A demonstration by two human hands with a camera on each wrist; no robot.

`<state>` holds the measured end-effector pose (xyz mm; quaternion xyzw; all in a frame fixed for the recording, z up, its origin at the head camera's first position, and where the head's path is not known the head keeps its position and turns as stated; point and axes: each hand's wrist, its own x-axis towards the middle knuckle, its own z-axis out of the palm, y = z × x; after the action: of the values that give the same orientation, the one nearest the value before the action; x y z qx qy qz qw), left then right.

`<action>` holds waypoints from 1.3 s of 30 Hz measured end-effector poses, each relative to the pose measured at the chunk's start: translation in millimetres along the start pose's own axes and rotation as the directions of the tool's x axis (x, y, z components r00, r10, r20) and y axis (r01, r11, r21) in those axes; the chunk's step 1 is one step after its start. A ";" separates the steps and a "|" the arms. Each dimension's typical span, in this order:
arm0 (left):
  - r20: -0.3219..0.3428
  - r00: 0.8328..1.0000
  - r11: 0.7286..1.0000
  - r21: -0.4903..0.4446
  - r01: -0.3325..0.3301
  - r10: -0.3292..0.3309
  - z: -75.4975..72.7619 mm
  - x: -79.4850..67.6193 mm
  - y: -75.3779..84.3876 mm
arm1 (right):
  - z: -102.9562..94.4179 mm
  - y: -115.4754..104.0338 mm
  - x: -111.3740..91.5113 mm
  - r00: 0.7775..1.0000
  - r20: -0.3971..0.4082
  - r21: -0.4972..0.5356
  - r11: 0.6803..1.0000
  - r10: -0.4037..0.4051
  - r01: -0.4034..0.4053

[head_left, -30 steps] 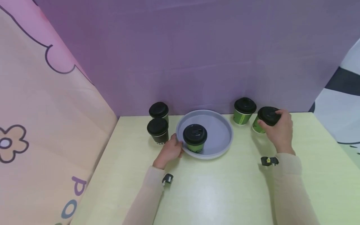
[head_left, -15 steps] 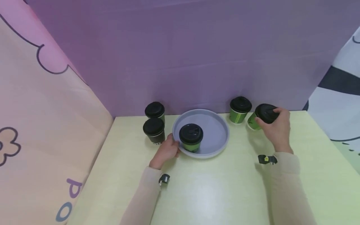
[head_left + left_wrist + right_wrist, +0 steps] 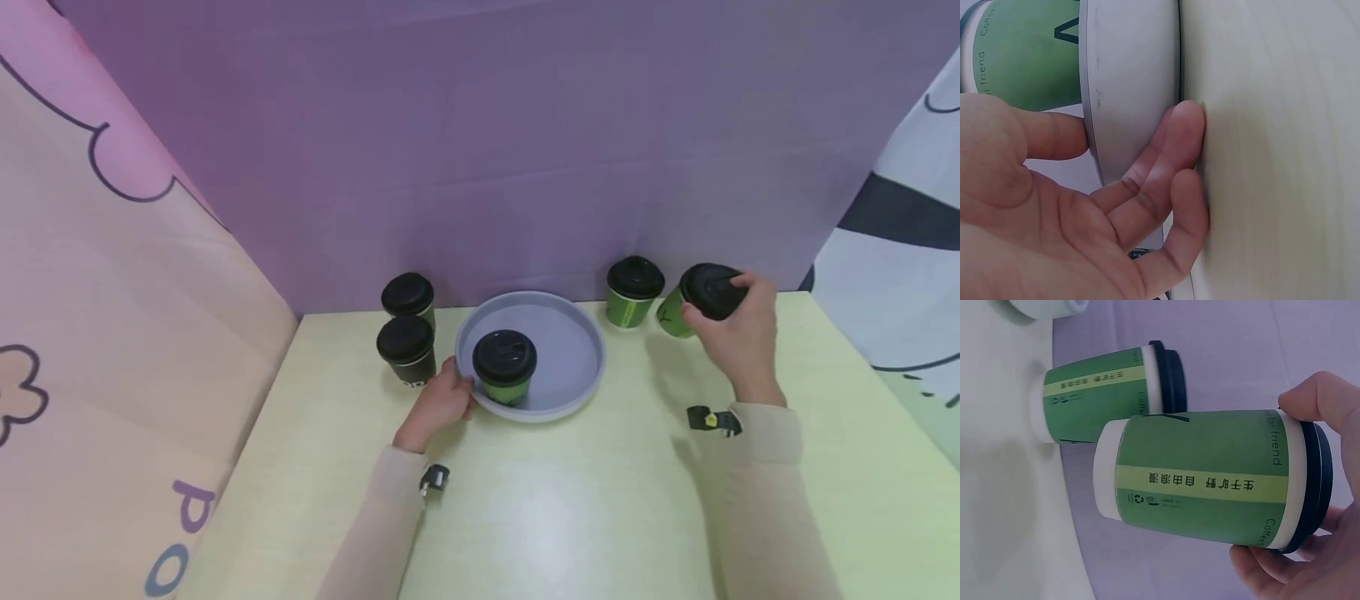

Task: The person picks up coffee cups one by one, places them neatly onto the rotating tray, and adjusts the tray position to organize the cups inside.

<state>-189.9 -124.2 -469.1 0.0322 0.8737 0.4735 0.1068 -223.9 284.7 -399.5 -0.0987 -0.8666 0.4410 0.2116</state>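
Note:
My right hand (image 3: 742,337) grips a green paper coffee cup (image 3: 1204,478) around its black lid (image 3: 708,290), thumb on one side and fingers on the other. In the right wrist view the cup's white base hangs clear of the table. My left hand (image 3: 438,400) pinches the near left edge of a round grey tray (image 3: 566,358), its thumb at the rim and its fingertips low against the outer wall by the tabletop. On the tray's left part stands another green lidded cup (image 3: 505,367), upright.
Another green lidded cup (image 3: 634,292) stands left of the held one, near the purple backdrop (image 3: 480,150). Two more lidded cups, a dark one (image 3: 407,346) in front of another (image 3: 408,296), stand left of the tray on the pale table (image 3: 540,508).
My right hand has raised its cup upward from the table and tilted it slightly. The left hand keeps its hold on the tray's edge. The head view has shifted a little.

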 end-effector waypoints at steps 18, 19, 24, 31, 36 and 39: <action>-0.025 1.000 1.000 -0.005 -0.005 0.005 2.5 3.5 -1.1 | -6.2 -16.4 1.8 1.000 -0.009 0.019 0.999 -0.029 0.029; -0.026 1.000 1.000 -0.003 -0.008 0.008 2.9 4.1 -1.6 | -6.4 -16.6 1.9 0.999 -0.008 0.020 0.999 -0.032 0.032; -0.028 1.000 1.000 -0.001 -0.014 0.014 3.3 4.9 -2.5 | -5.8 -16.0 1.2 0.999 0.019 0.024 0.999 -0.035 0.034; -0.021 1.000 1.000 0.014 -0.004 0.004 1.3 2.9 0.0 | -2.3 -16.8 -1.9 0.998 0.044 0.050 0.998 -0.047 0.045; -0.031 0.999 1.000 0.022 -0.005 0.005 1.6 2.2 1.9 | -3.4 -19.9 -3.7 0.998 0.013 0.060 0.996 -0.066 0.065; -0.028 1.000 1.000 0.029 0.004 -0.003 3.6 2.0 1.6 | -5.2 -20.3 -5.6 0.998 0.023 0.054 0.997 -0.062 0.060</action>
<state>-191.1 -120.0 -470.0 0.0255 0.8820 0.4609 0.0950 -216.2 274.5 -382.0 -0.0611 -0.8596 0.4586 0.2167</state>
